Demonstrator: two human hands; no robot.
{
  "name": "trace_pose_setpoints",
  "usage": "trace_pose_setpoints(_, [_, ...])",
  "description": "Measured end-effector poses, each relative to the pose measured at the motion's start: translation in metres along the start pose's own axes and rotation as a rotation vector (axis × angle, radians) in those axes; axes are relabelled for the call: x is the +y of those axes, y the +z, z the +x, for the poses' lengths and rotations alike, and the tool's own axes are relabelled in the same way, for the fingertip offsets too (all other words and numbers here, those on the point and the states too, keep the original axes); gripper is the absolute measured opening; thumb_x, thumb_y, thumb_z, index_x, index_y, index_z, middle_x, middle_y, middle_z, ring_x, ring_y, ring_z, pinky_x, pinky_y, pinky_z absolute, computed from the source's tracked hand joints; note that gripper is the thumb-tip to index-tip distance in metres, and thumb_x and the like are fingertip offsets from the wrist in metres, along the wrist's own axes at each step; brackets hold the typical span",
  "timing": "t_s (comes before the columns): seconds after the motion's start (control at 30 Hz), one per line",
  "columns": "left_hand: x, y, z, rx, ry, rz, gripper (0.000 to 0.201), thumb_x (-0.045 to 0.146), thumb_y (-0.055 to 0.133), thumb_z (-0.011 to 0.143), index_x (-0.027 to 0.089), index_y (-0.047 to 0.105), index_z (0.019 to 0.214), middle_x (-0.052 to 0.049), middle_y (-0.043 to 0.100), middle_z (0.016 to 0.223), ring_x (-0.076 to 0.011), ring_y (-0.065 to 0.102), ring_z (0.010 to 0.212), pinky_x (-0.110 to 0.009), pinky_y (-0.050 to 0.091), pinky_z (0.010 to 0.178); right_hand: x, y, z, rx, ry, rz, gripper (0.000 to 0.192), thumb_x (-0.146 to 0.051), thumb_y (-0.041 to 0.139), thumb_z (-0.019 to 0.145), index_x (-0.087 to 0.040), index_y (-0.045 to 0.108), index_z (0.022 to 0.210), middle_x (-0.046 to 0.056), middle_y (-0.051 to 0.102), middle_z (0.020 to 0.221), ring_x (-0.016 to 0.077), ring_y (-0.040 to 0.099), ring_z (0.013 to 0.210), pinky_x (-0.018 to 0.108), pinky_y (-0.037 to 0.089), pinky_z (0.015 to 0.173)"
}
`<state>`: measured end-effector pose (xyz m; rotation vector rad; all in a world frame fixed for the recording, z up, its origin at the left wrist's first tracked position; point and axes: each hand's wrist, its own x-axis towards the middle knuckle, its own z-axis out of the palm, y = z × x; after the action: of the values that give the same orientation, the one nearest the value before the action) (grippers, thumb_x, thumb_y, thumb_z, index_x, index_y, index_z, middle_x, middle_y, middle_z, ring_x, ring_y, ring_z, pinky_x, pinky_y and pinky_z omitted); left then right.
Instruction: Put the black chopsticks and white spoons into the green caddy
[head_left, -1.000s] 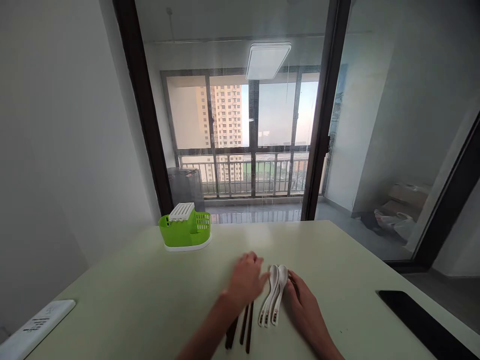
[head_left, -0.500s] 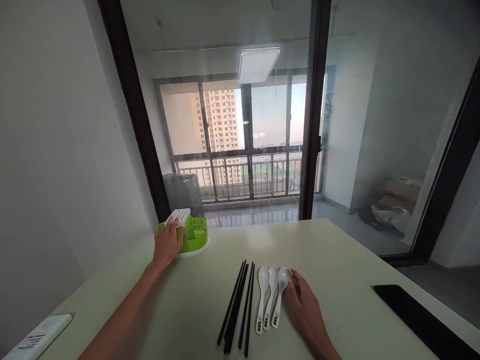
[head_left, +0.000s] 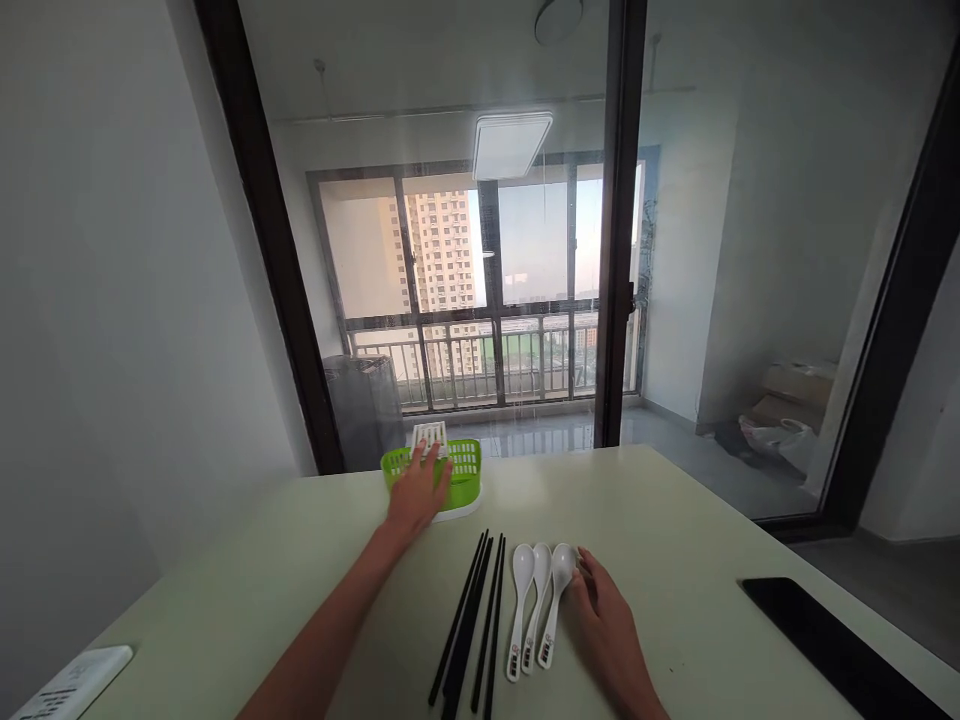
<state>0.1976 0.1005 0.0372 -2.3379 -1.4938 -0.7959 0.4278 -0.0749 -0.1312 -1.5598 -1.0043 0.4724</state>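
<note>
Now the left hand [head_left: 418, 492] is stretched out across the pale, smooth worktop [head_left: 675, 520], fingers spread and laid over the near wall of the green plastic caddy [head_left: 466, 462], touching it rather than clamping it. That caddy is a slotted, basket-like tub on a white base, with a ribbed white insert [head_left: 430, 436] standing at its back, and it sits at the far edge of the worktop, just ahead of the chopsticks. Closer in, the right hand [head_left: 607, 625] lies flat and relaxed, palm down, fingertips touching the bowl of the rightmost of three glossy white spoons [head_left: 534, 600], which lie side by side, bowls pointing away, small dark marks near the handle ends. Just left of them, a loose bundle of thin black chopsticks [head_left: 472, 620] fans slightly. Far right, a flat black slab [head_left: 832, 640] rests on the worktop; bottom left, a white remote [head_left: 71, 685] peeks in
</note>
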Motion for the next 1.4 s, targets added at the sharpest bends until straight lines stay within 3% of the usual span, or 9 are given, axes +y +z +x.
trace_pose_setpoints(0.23, [0.061,0.011,-0.007,-0.068,0.112,-0.152,0.058,0.053,0.036,0.102,0.027,0.038,0.153,-0.014,0.034,0.161,-0.0325,0.06,0.121,-0.049,0.051,0.095,0.002,0.001,0.0,0.006,-0.017,0.021,0.064,-0.059,0.042,0.093,-0.016,0.055,0.139,0.016,0.06,0.14,0.0309,0.058,0.128,0.047,0.048,0.105])
trace_pose_setpoints(0.47, [0.078,0.004,-0.013,-0.123,0.191,-0.276,0.056,0.052,0.033,0.103,0.029,0.034,0.154,-0.013,0.034,0.16,-0.0322,0.054,0.129,-0.052,0.047,0.1,0.007,0.002,0.002,0.016,-0.035,0.044,0.063,-0.059,0.045,0.091,-0.015,0.057,0.135,0.016,0.063,0.135,0.0302,0.061,0.123,0.046,0.047,0.105])
trace_pose_setpoints(0.63, [0.054,0.008,-0.04,0.156,0.162,-0.297,0.045,0.036,0.032,0.104,0.019,0.041,0.144,-0.019,0.044,0.148,-0.029,0.052,0.13,-0.047,0.045,0.105,0.005,-0.001,0.002,0.007,-0.029,0.078,0.058,-0.057,0.048,0.089,-0.016,0.058,0.129,0.015,0.066,0.128,0.0285,0.064,0.115,0.042,0.051,0.1])
trace_pose_setpoints(0.7, [0.034,0.017,-0.057,0.187,0.095,-0.298,0.038,0.034,0.032,0.103,0.017,0.046,0.133,-0.02,0.053,0.132,-0.029,0.058,0.122,-0.046,0.049,0.098,0.003,-0.002,0.001,0.01,-0.026,0.092,0.055,-0.056,0.049,0.089,-0.016,0.059,0.124,0.014,0.066,0.125,0.0278,0.065,0.112,0.04,0.052,0.097])
trace_pose_setpoints(0.77, [0.009,0.03,-0.072,0.087,-0.009,-0.333,0.03,0.037,0.032,0.102,0.019,0.048,0.121,-0.014,0.06,0.118,-0.025,0.067,0.1,-0.038,0.054,0.079,0.002,-0.003,0.001,0.026,-0.017,0.096,0.052,-0.057,0.05,0.088,-0.015,0.06,0.119,0.014,0.066,0.12,0.0275,0.065,0.108,0.039,0.052,0.094])
trace_pose_setpoints(0.83, [-0.016,0.043,-0.085,0.001,-0.148,-0.366,0.022,0.039,0.035,0.1,0.022,0.048,0.107,-0.006,0.065,0.102,-0.0215,0.068,0.088,-0.032,0.051,0.072,0.001,-0.003,0.001,0.049,-0.009,0.088,0.05,-0.057,0.051,0.087,-0.016,0.061,0.113,0.014,0.066,0.115,0.0273,0.065,0.103,0.038,0.053,0.091])
trace_pose_setpoints(0.97, [-0.055,0.059,-0.099,-0.049,-0.322,-0.424,0.025,0.041,0.039,0.094,0.024,0.039,0.075,0.002,0.053,0.069,-0.0168,0.056,0.065,-0.028,0.041,0.066,0.001,-0.004,0.001,0.086,-0.017,0.054,0.036,-0.05,0.052,0.085,-0.018,0.063,0.1,0.011,0.067,0.103,0.0255,0.064,0.094,0.036,0.053,0.084])
trace_pose_setpoints(1.17, [-0.067,0.054,-0.109,-0.067,-0.397,-0.581,0.037,0.051,0.042,0.083,0.024,0.024,0.064,0.006,0.027,0.061,-0.0125,0.031,0.058,-0.026,0.027,0.059,0.001,-0.008,0.0,0.032,-0.034,-0.002,0.027,-0.041,0.049,0.083,-0.02,0.065,0.084,0.008,0.065,0.095,0.0239,0.062,0.087,0.035,0.05,0.077])
trace_pose_setpoints(1.4, [-0.073,0.054,-0.114,-0.158,-0.348,-0.702,0.042,0.053,0.045,0.08,0.024,0.02,0.062,0.006,0.021,0.062,-0.0117,0.024,0.059,-0.026,0.021,0.059,0.005,-0.011,0.0,0.001,-0.057,-0.032,0.031,-0.043,0.044,0.084,-0.02,0.066,0.084,0.009,0.064,0.096,0.0254,0.061,0.091,0.036,0.047,0.083])
